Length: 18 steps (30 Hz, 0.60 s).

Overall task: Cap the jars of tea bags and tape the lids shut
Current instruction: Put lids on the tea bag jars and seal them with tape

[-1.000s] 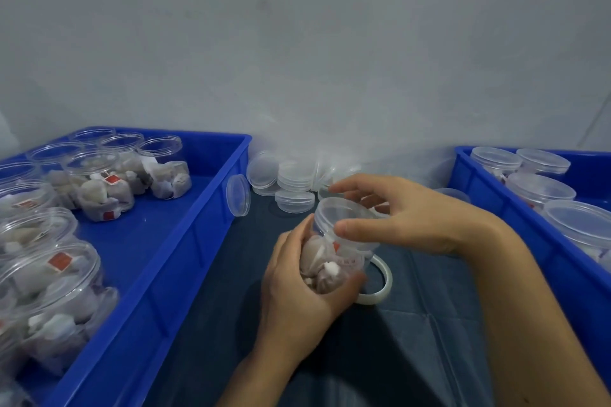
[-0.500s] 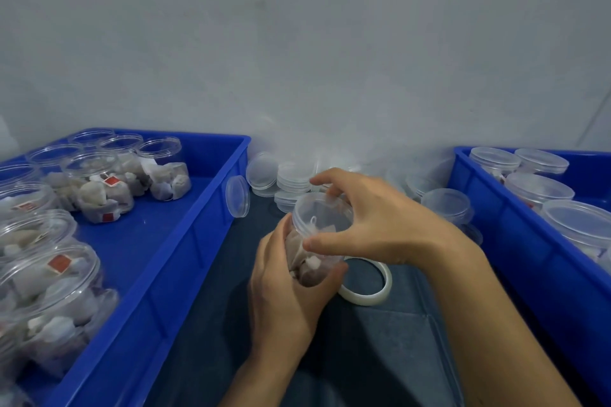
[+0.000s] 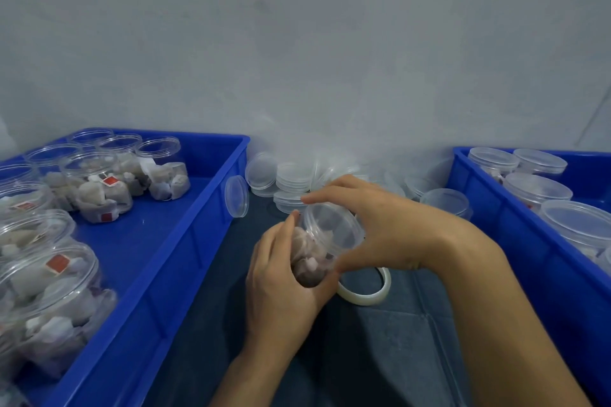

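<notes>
Between the two blue bins, over the dark desk point(image 3: 380, 357), a person holds one jar point(image 3: 314, 254) of tea bags. The left hand point(image 3: 284, 284) is wrapped round the bottom of the jar, its fingers curled tight on it. The right hand point(image 3: 380, 228) sits on top, with its fingers point(image 3: 322, 197) and thumb bent round the clear lid point(image 3: 334, 228). The lid looks like it is on the jar's mouth, but I cannot tell if it is twisted all the way down.

I think the job is only partly done. The right bin point(image 3: 496, 241) holds jars with lids on point(image 3: 535, 188); I cannot see if any tape is on them. The left bin point(image 3: 198, 235) is full of open jars point(image 3: 102, 198) with tea bags and no lids, so lots are left to do. This jar has no tape that I can see yet.

The tape roll point(image 3: 367, 287) lies flat on the desk, just beside the left hand and under the right wrist. It is easy to reach. A pile of spare lids point(image 3: 291, 178) sits by the wall behind the hands, and one lid point(image 3: 236, 196) leans on the left bin's side.

Nothing blocks the hands. The loose lids are close, though, and could get bumped.
</notes>
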### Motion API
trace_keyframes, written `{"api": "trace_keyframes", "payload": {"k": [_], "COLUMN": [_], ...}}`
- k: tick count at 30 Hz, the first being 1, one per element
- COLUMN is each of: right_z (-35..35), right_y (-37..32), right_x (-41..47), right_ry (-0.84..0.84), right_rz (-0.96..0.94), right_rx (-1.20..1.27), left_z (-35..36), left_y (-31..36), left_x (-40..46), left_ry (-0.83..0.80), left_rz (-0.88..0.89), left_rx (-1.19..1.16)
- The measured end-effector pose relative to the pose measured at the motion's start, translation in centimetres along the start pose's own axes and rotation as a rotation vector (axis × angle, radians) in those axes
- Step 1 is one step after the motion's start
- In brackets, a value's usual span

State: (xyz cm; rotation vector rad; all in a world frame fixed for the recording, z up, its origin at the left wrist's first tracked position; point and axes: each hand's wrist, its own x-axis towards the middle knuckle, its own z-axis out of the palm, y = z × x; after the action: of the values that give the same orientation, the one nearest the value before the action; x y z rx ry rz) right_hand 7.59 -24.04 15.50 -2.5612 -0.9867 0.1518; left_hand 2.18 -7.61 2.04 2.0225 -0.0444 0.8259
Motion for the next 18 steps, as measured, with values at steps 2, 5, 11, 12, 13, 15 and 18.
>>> {"api": "trace_keyframes", "payload": {"k": [2,5,11,12,13,15,18], "right_z": [0.01,-0.08,-0.19,-0.19,-0.2,-0.18,-0.13], "right_y": [0.06,0.1,0.07,0.09,0.11,0.19,0.29], "right_x": [0.12,0.01,-0.24,-0.28,-0.32,-0.4,-0.41], "right_ry": [0.008,0.02,0.088,0.1,0.11,0.124,0.131], "right_rz": [-0.001,0.011,0.014,0.011,0.009,0.009,0.027], "right_rx": [0.003,0.012,0.011,0.007,0.001,-0.003,0.022], "left_z": [0.03,0.02,0.04,0.01,-0.03,-0.09,0.02], "left_y": [-0.12,-0.16,-0.13,-0.14,-0.15,-0.14,-0.19], "left_x": [-0.03,-0.04,-0.11,-0.11,-0.11,-0.11,-0.15], "left_ry": [-0.011,-0.023,-0.041,-0.039,-0.039,-0.043,-0.035], "left_rz": [-0.001,0.0,0.017,0.02,0.024,0.041,0.076], "left_rx": [-0.015,-0.033,-0.033,-0.032,-0.031,-0.019,0.016]}}
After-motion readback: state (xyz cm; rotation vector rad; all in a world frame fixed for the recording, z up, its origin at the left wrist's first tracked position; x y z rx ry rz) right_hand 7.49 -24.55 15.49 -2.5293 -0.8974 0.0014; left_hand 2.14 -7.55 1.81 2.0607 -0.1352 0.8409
